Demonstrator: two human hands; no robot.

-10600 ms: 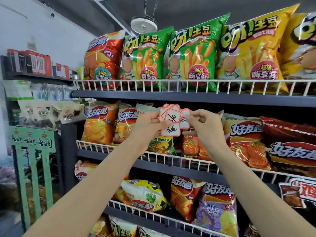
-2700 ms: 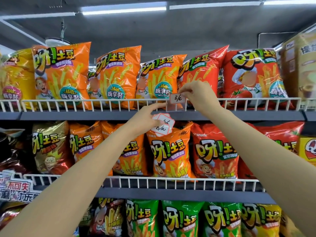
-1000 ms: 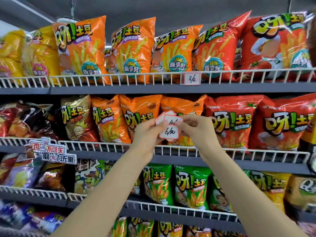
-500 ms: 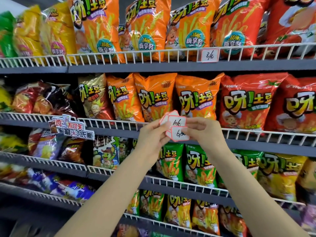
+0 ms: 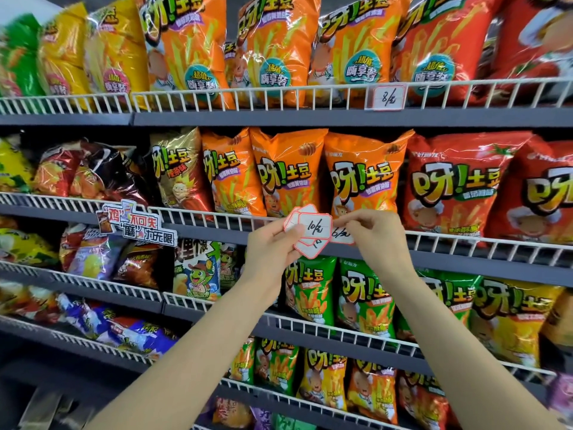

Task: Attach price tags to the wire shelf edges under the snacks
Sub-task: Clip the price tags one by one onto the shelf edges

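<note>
- Head view, looking at stocked snack shelves: the left hand (image 5: 273, 243) grips a small fan of price tags (image 5: 307, 231), thumb pressed on the front one, which reads 10 (the red-bordered cards overlap, so their count is unclear).
- Right hand (image 5: 376, 234) pinches a single tag (image 5: 341, 235) marked 6 between thumb and fingertips, just to the right of the fan and touching or nearly touching it; which one cannot be told.
- Both hands sit in front of the white wire edge (image 5: 465, 243) of the second shelf, below the orange snack bags (image 5: 362, 178).
- One tag (image 5: 388, 97), marked 8, already hangs on the wire rail of the top shelf (image 5: 248, 96), under the large orange bags (image 5: 350, 48) and beside a red one (image 5: 440, 51).
- Red bags (image 5: 455, 184) fill the right of the second shelf; green bags (image 5: 366, 296) stand on the shelf below the hands.
- A die-cut promotional sign (image 5: 136, 226) is clipped to the second shelf's rail at the left.
</note>
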